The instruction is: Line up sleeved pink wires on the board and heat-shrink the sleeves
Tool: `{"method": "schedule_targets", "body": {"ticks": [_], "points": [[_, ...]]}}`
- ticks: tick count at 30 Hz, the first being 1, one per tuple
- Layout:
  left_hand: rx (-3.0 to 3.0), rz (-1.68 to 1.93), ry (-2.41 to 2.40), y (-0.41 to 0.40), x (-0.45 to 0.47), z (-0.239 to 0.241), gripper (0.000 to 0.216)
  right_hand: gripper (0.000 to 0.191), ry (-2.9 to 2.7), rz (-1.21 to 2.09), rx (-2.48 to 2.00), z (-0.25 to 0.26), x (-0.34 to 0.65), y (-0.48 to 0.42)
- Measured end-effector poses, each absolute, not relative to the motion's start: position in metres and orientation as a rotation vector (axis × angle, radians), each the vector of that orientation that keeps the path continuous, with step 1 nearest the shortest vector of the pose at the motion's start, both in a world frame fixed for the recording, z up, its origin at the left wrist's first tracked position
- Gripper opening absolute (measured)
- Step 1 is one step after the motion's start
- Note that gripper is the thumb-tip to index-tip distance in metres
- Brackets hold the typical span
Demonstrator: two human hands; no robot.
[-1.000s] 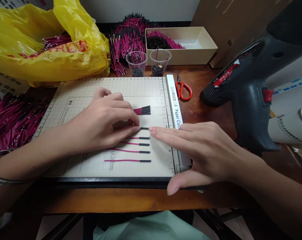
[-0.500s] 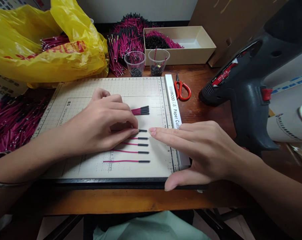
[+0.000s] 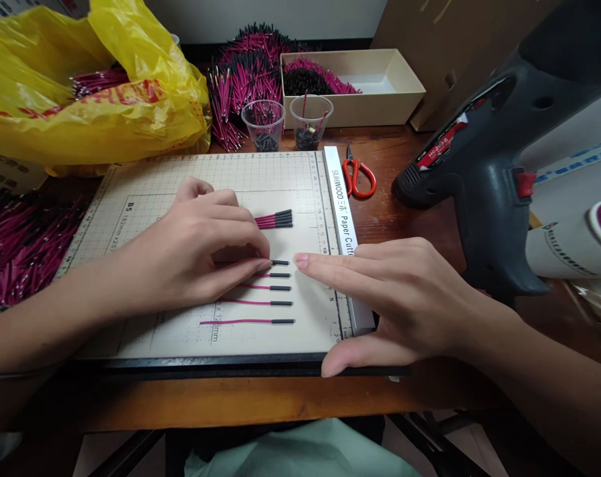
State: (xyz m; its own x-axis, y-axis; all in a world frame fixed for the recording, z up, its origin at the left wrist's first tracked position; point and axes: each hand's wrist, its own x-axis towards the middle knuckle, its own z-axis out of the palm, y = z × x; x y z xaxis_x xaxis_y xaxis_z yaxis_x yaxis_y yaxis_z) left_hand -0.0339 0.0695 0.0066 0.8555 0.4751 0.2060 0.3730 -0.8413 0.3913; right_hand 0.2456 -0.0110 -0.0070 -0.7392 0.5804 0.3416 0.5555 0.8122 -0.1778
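Pinching the wire (image 3: 281, 263), the left hand (image 3: 191, 252) holds its tip near the open right hand (image 3: 399, 298).

My left hand (image 3: 195, 248) pins a pink wire (image 3: 279, 263) on the cutting board (image 3: 181, 179); my right hand (image 3: 399, 298) lies flat beside its black tip.

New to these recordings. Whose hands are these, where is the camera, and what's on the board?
One camera, worn on the person's head, looks down at their own bare hands. The left hand lies over magenta wires with black sleeved ends, lined up on a gridded paper cutter board; whether it pinches the top one is hidden. The right hand rests flat and open beside the black ends. A small bundle lies above. Around: two clear cups, red scissors, a black gun-shaped tool, a yellow bag.
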Motion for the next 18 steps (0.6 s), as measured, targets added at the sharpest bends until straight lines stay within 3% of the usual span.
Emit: {"method": "schedule_targets", "body": {"ticks": [9,18], "points": [[2.687,0.409,0.634,0.069,-0.034,0.006,0.019,0.074,-2.617,0.137,-0.853,-0.003,0.246,-0.011],[2.740,0.519,0.815,0.074,-0.025,0.010,0.020,0.022,-2.771,0.024,-1.150,0.037,0.242,0.004]]}}
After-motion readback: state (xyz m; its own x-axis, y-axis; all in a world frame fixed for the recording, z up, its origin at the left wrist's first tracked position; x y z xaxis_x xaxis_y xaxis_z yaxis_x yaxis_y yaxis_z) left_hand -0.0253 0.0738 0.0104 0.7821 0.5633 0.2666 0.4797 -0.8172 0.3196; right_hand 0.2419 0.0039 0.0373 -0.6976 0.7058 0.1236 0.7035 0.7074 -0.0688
